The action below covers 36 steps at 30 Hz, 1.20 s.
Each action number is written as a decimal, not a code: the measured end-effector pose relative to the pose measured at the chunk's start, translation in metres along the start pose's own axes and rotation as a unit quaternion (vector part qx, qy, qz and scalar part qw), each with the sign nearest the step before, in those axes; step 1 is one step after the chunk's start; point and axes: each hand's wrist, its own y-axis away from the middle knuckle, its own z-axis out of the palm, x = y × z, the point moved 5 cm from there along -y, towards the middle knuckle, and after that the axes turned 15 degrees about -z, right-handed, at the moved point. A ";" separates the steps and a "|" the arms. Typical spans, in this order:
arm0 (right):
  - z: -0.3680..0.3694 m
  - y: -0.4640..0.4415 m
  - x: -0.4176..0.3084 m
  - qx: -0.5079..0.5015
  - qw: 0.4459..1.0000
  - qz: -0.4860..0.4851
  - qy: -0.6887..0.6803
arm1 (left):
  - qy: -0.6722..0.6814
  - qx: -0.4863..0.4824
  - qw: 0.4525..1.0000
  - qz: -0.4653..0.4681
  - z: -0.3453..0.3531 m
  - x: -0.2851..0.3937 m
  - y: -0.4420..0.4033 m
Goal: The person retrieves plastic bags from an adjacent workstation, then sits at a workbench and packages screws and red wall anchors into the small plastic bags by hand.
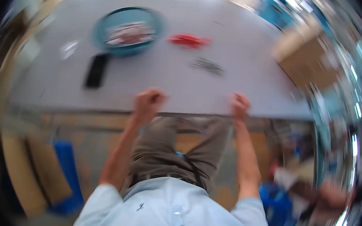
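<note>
Surface: left hand and right hand at its near edge, mid-frame, fingers curled into fists; blur prevents confirming whether either holds anything. Red item lies upper centre, thin slivers just below. Dark flat object lies left of centre (below a teal basin containing pinkish contents).

- The left hand and right hand were blurred, their curled fingers running together; I couldn't tell whether they held anything.
- Motion smeared the red bundle and the thin greyish pieces past counting.
- The pale-and-reddish contents of the blue basin were streaks.
- The shirt's dark mark was too small to read.
</note>
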 end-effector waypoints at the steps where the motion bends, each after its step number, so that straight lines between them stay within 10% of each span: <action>1: -0.051 -0.058 -0.033 0.022 0.940 0.242 -0.238 | -0.005 -0.005 1.000 0.011 0.001 0.010 -0.001; 19: -0.063 -0.076 -0.056 -0.071 0.938 0.295 -0.168 | 0.011 -0.133 0.987 0.092 0.009 0.023 -0.003; 28: -0.055 -0.062 -0.063 -0.001 0.975 0.167 -0.149 | -0.053 -0.120 0.985 0.112 0.010 0.029 0.006; 36: -0.076 -0.082 -0.060 -0.021 0.933 0.303 -0.194 | 0.025 -0.267 0.961 0.073 0.106 0.055 0.032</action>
